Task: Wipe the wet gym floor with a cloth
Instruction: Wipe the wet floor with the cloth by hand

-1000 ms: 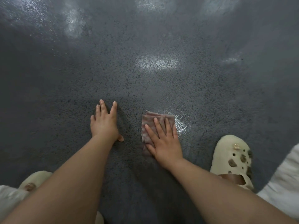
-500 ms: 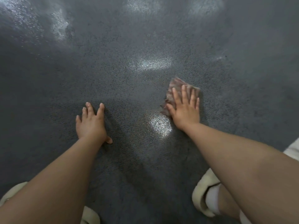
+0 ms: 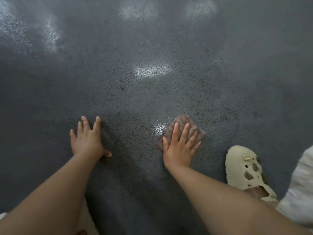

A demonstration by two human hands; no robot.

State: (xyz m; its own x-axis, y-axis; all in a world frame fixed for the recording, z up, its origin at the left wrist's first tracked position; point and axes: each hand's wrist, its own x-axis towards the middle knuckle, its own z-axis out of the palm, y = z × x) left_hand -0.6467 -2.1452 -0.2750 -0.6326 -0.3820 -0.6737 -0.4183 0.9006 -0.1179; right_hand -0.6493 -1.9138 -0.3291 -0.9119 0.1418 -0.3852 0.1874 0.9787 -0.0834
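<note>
No readable text, labels, brand names, numbers or signs found anywhere in view. A small gold-coloured charm on the cream clog (image 3: 245, 168) at the right too small and blurred to make out as a letter or logo.

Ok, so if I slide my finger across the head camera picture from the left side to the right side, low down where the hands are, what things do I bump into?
left hand flat on the floor → shiny wet patch → right hand pressing the cloth → cream clog → white fabric at the edge.
</note>
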